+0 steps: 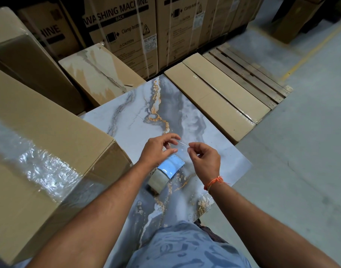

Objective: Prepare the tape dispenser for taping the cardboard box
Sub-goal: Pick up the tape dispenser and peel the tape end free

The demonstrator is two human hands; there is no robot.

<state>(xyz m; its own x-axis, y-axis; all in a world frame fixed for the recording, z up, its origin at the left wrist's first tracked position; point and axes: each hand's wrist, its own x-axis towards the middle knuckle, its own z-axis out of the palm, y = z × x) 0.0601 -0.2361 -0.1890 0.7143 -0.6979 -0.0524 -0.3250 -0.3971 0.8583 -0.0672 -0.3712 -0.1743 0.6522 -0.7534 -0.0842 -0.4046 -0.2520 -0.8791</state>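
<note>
A blue tape dispenser [171, 167] with a roll of clear tape [157, 181] lies on a marbled slab [138, 120], just under my hands. My left hand [158, 149] and my right hand [204, 158] hover above it, close together. Between their fingertips stretches a thin strip of clear tape [182, 144], pinched at both ends. A large cardboard box [49, 136], partly wrapped in clear film, stands at the left, touching the slab's edge.
Washing machine cartons [123, 31] line the back. Flat long boxes [220, 97] and a wooden pallet [249, 74] lie at the right of the slab. A torn carton [100, 74] sits behind it. Grey concrete floor [301, 151] spreads to the right.
</note>
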